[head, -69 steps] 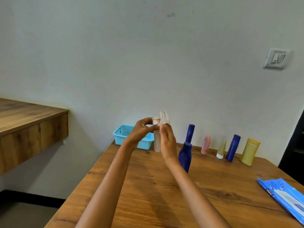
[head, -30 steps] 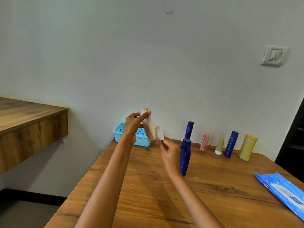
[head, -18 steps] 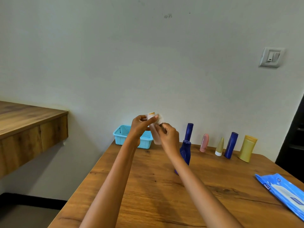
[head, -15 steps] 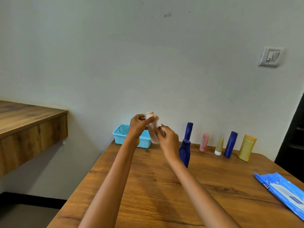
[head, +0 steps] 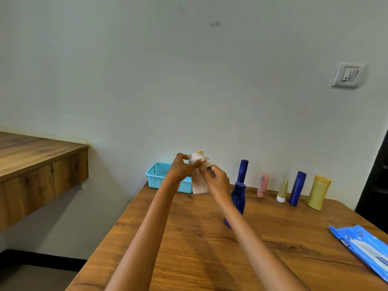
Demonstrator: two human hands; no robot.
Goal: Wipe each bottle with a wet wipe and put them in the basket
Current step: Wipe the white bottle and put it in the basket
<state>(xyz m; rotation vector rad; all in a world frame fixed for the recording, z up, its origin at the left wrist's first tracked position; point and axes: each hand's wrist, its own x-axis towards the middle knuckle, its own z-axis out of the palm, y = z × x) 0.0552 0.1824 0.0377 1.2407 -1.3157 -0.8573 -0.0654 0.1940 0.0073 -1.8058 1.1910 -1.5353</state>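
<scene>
My left hand (head: 181,169) fingers still clamp the pale frosted plastic bottle (head: 199,181) upright again, while my right hand (head: 217,181) fingers pinch the white wet wipe (head: 208,163) back at its neck, so wiping continues.

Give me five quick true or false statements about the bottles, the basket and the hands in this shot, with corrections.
1. The left hand grips the pale translucent bottle near its cap. True.
2. The right hand is empty. False: it holds a white wet wipe against the bottle.
3. The light blue plastic basket sits at the table's far left. True.
4. The blue wipes pack lies inside the basket. False: it lies on the wooden table, near right.
5. The yellow bottle lies flat. False: it stands.
</scene>
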